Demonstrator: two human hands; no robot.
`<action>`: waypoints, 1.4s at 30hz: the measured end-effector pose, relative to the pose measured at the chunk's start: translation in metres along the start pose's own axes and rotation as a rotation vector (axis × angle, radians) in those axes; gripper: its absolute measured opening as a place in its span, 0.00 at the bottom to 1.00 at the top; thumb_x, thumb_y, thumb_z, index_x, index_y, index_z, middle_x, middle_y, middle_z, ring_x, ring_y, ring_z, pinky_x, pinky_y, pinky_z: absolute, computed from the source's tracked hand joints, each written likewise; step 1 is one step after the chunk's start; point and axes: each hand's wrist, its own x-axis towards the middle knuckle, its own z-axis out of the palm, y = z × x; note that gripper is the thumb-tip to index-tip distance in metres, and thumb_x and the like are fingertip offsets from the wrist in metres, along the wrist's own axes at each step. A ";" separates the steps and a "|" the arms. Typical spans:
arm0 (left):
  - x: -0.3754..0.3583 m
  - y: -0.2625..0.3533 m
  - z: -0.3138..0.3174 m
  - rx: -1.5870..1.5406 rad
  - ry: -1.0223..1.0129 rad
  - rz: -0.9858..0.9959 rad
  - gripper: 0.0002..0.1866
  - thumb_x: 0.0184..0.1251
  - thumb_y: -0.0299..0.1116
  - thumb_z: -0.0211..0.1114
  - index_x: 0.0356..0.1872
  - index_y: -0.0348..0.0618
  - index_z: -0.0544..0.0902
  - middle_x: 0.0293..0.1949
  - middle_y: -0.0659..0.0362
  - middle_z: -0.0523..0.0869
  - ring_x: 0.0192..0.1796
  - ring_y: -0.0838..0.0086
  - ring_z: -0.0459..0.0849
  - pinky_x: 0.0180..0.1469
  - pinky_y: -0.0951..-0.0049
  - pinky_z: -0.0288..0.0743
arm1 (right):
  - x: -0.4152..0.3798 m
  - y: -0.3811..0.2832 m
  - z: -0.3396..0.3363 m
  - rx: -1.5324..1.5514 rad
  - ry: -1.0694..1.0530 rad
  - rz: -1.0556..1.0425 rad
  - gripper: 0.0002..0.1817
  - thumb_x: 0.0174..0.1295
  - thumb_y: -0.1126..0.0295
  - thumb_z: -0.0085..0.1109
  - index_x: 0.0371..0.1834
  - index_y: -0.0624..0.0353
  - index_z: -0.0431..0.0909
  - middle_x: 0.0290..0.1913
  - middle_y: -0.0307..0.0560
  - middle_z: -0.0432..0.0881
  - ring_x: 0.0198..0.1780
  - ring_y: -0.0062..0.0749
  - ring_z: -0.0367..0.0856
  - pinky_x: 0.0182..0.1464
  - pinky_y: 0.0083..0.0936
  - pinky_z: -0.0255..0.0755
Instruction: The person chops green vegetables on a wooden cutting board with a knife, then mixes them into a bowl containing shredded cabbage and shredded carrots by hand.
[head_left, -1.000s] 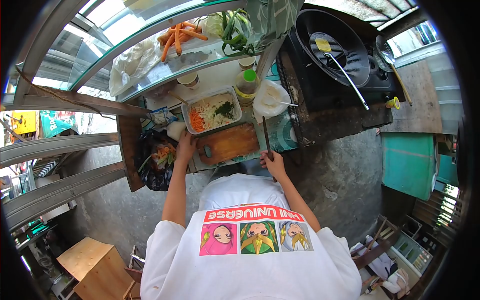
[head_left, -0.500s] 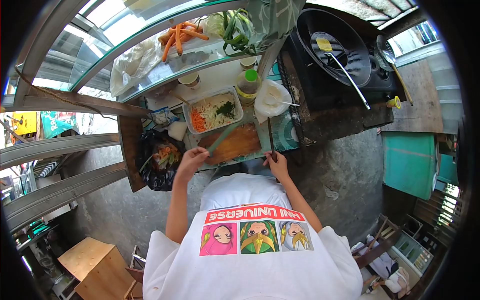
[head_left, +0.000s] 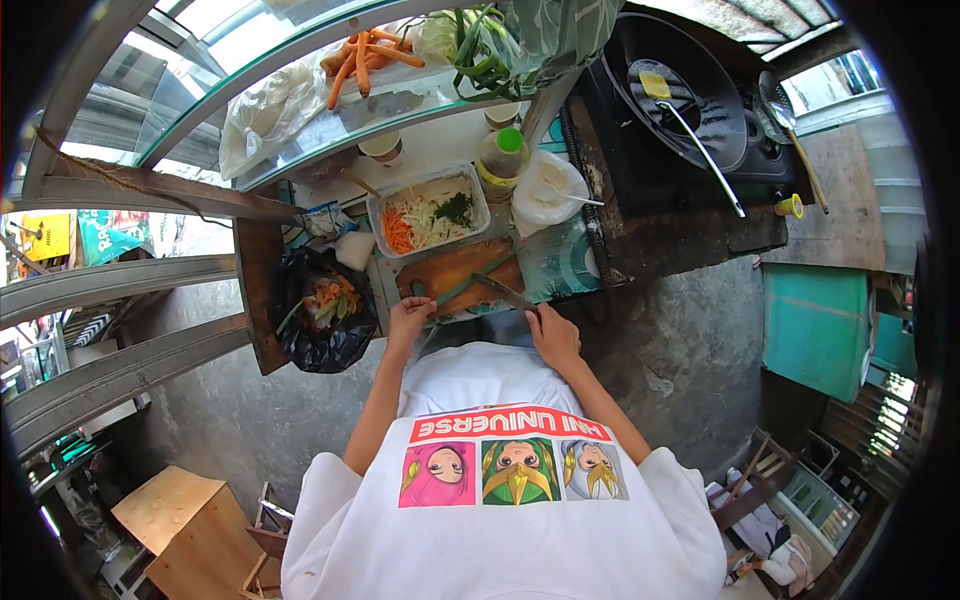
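Observation:
My left hand [head_left: 410,319] pinches the near end of a long green onion leaf [head_left: 462,287], which lies slantwise over the wooden cutting board [head_left: 430,271]. My right hand [head_left: 555,335] grips a knife [head_left: 508,292] by its handle. Its blade points left and back over the board, with the tip at the leaf; whether it touches cannot be made out. Just behind the board stands a clear plastic tub [head_left: 484,221] of shredded carrot, pale shredded cabbage and chopped greens.
Left of the board sits a black plastic bag [head_left: 345,352] of vegetable scraps. A green-capped bottle [head_left: 503,160] and a white bag [head_left: 550,190] with a spoon stand behind. A wok [head_left: 640,100] rests on the stove at right. Carrots [head_left: 362,65] lie on the glass shelf above.
The green onion leaf has come down across the board, my left hand shifting slightly right. My right hand has swung the knife from pointing away to pointing left over the leaf.

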 end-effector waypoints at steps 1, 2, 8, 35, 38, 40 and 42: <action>-0.001 0.001 -0.001 -0.025 -0.011 0.012 0.12 0.56 0.35 0.69 0.40 0.42 0.82 0.33 0.65 0.85 0.32 0.83 0.76 0.28 0.82 0.62 | -0.001 -0.001 0.002 -0.033 -0.015 0.025 0.15 0.67 0.58 0.47 0.34 0.60 0.70 0.28 0.55 0.79 0.31 0.57 0.78 0.32 0.48 0.68; -0.001 0.001 -0.001 -0.049 -0.024 0.025 0.12 0.56 0.34 0.68 0.40 0.43 0.82 0.33 0.65 0.85 0.33 0.82 0.76 0.29 0.83 0.63 | -0.001 -0.002 0.004 -0.066 -0.030 0.050 0.15 0.67 0.57 0.48 0.35 0.60 0.70 0.28 0.56 0.79 0.31 0.57 0.79 0.32 0.48 0.70; -0.013 0.031 0.002 0.082 -0.314 0.111 0.12 0.57 0.30 0.66 0.44 0.44 0.84 0.36 0.64 0.85 0.36 0.81 0.78 0.33 0.81 0.66 | 0.000 -0.005 0.006 -0.104 -0.065 0.071 0.15 0.66 0.58 0.50 0.34 0.60 0.71 0.29 0.58 0.80 0.30 0.57 0.80 0.31 0.48 0.71; 0.066 0.085 0.130 0.485 -0.558 0.705 0.17 0.48 0.17 0.64 0.42 0.36 0.82 0.34 0.52 0.86 0.36 0.68 0.85 0.42 0.72 0.78 | -0.010 0.007 0.003 0.192 -0.027 0.265 0.18 0.60 0.52 0.58 0.39 0.57 0.83 0.25 0.52 0.81 0.28 0.45 0.80 0.32 0.35 0.71; 0.029 0.109 0.121 0.382 -0.604 0.647 0.16 0.50 0.17 0.64 0.43 0.35 0.81 0.35 0.55 0.86 0.39 0.73 0.85 0.44 0.74 0.78 | -0.012 0.008 -0.006 0.297 -0.091 0.371 0.20 0.61 0.51 0.57 0.37 0.58 0.83 0.24 0.51 0.80 0.26 0.39 0.79 0.31 0.32 0.69; 0.009 0.119 0.108 0.302 -0.651 0.601 0.15 0.51 0.17 0.64 0.43 0.35 0.81 0.37 0.56 0.86 0.41 0.74 0.84 0.46 0.74 0.77 | -0.012 0.010 -0.012 0.312 -0.121 0.394 0.22 0.62 0.48 0.55 0.36 0.58 0.83 0.25 0.50 0.81 0.29 0.42 0.81 0.34 0.33 0.71; 0.000 0.115 0.089 0.219 -0.692 0.550 0.14 0.52 0.18 0.64 0.42 0.34 0.81 0.39 0.57 0.86 0.43 0.75 0.84 0.48 0.74 0.77 | -0.011 0.008 -0.018 0.327 -0.158 0.415 0.24 0.62 0.46 0.53 0.35 0.57 0.83 0.27 0.49 0.82 0.32 0.44 0.82 0.36 0.35 0.72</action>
